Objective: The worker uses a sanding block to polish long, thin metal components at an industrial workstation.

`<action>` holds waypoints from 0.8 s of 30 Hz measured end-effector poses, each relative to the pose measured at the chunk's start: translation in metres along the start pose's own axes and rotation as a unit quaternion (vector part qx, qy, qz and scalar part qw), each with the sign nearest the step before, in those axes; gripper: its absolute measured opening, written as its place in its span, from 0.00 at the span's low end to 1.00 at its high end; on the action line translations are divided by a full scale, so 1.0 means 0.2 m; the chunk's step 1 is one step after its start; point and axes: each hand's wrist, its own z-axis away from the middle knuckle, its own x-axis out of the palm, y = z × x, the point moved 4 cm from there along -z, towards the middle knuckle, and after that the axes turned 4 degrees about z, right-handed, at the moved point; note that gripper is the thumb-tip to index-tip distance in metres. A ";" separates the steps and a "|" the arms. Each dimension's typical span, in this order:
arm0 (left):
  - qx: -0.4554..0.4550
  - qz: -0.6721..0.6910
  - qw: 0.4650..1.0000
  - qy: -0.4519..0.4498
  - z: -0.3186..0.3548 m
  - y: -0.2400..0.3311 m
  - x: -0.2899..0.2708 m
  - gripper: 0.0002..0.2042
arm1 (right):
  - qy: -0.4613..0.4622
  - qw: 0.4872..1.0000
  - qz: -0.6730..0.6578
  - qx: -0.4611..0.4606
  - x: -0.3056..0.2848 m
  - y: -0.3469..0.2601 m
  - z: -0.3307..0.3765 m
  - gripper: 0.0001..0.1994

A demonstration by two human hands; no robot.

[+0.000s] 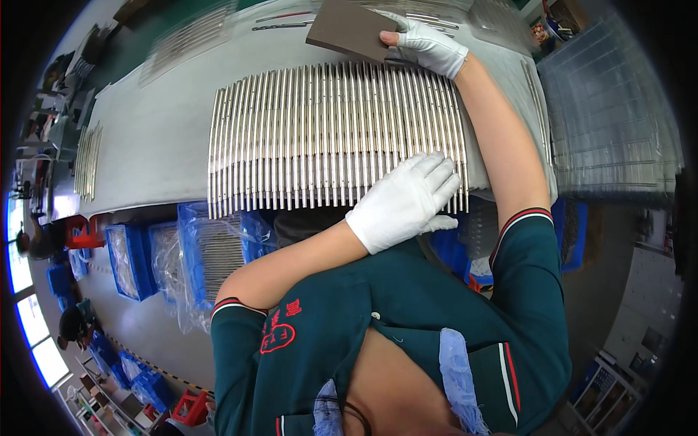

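Crates [131, 261] of blue plastic are holding bagged rods; metal rods [334, 138] are lying side by side, running near-to-far; left hand [403, 202] is pressing flat, unclenched; right hand [429, 45] is gripping a brown board [347, 29].

Clear plastic bags [190, 254] lining blue bins [131, 261] (rectangular, open-topped) left of the torso; further blue bins [145, 385] lower left.
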 end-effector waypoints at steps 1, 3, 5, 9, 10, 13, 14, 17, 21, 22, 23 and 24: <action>0.009 0.000 1.000 -0.017 -0.03 0.01 0.02 0.31 | -0.005 1.000 -0.017 0.000 0.03 0.01 -0.03 0.39; 0.006 -0.027 0.999 -0.039 -0.03 0.01 0.07 0.33 | -0.041 0.998 -0.032 -0.021 0.20 -0.11 -0.02 0.38; 0.020 -0.041 0.998 -0.034 -0.05 0.01 0.10 0.33 | -0.047 0.999 0.000 -0.010 0.19 -0.12 0.00 0.38; 0.012 -0.033 0.999 -0.033 -0.03 -0.01 0.11 0.33 | -0.031 0.999 -0.011 0.004 0.18 -0.14 0.04 0.40; 0.009 -0.035 0.999 -0.032 -0.03 -0.01 0.11 0.33 | -0.015 1.000 -0.022 -0.005 0.16 -0.15 0.06 0.40; 0.008 -0.022 0.999 -0.046 -0.06 0.00 0.11 0.33 | 0.054 0.998 -0.013 -0.037 -0.15 -0.04 0.19 0.38; 0.011 -0.019 0.998 -0.053 -0.07 0.01 0.12 0.32 | 0.051 0.998 -0.012 -0.036 -0.15 -0.05 0.24 0.38; 0.026 -0.028 0.998 -0.050 -0.10 0.02 0.16 0.32 | 0.046 0.998 -0.032 0.005 -0.12 -0.09 0.36 0.35; 0.032 -0.040 0.995 -0.082 -0.11 0.02 0.19 0.31 | 0.058 0.995 -0.081 -0.002 -0.14 -0.03 0.40 0.33; 0.037 -0.033 0.995 -0.090 -0.10 0.02 0.18 0.32 | 0.074 0.994 -0.075 0.008 -0.14 -0.03 0.41 0.33; 0.043 -0.025 0.994 -0.100 -0.09 0.01 0.15 0.32 | 0.090 0.993 -0.070 0.017 -0.15 -0.04 0.41 0.33; 0.056 0.003 0.993 -0.106 -0.07 0.01 0.12 0.34 | 0.069 0.995 -0.069 0.013 -0.14 -0.06 0.39 0.32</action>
